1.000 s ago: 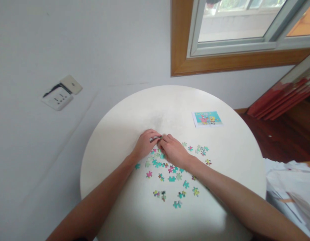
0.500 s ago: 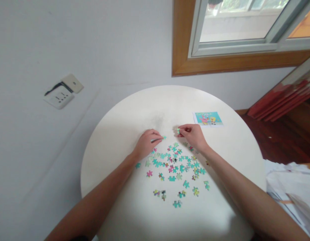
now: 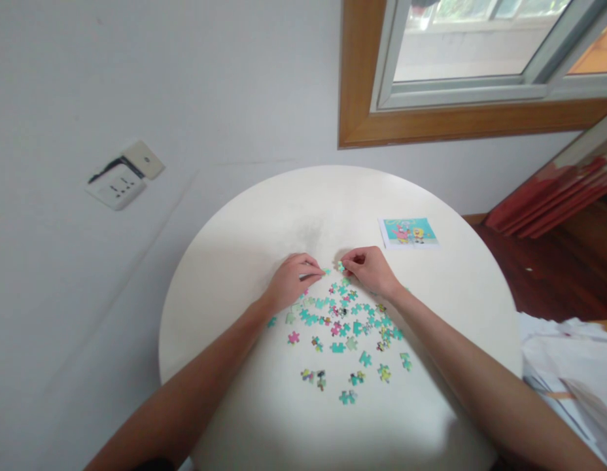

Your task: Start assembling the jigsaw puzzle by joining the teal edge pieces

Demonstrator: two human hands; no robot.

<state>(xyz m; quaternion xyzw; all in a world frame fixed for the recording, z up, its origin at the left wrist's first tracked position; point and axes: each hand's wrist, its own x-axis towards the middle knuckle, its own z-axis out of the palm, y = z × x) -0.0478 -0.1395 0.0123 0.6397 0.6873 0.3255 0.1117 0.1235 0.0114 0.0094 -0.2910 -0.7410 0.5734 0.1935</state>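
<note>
My left hand [image 3: 294, 280] rests on the white table, its fingertips closed on a small green jigsaw puzzle piece [image 3: 327, 271]. Just to the right, my right hand [image 3: 369, 269] pinches another light green puzzle piece [image 3: 341, 266] between thumb and finger. A narrow gap lies between the two held pieces. Nearer to me, many loose puzzle pieces [image 3: 356, 328] in teal, pink and yellow are scattered, some touching or overlapping. A pink piece [image 3: 294, 337] lies apart at the left of the spread. My wrists and forearms may cover some pieces.
The round white table [image 3: 210, 275] stands against a white wall. A cartoon picture card [image 3: 410, 233] lies at the back right. A wall socket [image 3: 118, 186] is at left, and a wood-framed window [image 3: 355, 124] is above. White papers [image 3: 568, 366] lie beside the table at right.
My right hand has moved left and slightly toward me with its puzzle piece, closer to the left hand. My left hand has shifted slightly right, still on its piece.
</note>
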